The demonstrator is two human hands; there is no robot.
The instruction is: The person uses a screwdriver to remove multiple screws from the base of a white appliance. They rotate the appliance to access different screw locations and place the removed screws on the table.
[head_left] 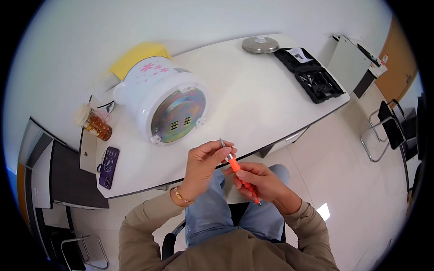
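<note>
My right hand (pixel 261 180) grips the orange handle of a small screwdriver (pixel 240 175), held over my lap at the near edge of the white table (pixel 253 104). My left hand (pixel 205 163) pinches a short metal bit (pixel 223 143) at the screwdriver's front end. A white rice cooker (pixel 162 101) with pink flowers lies on its side on the table just beyond my hands, its round metal base facing me.
A black open tool case (pixel 312 74) and a metal lid (pixel 260 44) sit at the table's far right. A jar with amber contents (pixel 94 123) and a purple remote-like device (pixel 108 166) lie at the left. Metal chairs (pixel 384 131) stand on the tiled floor to the right.
</note>
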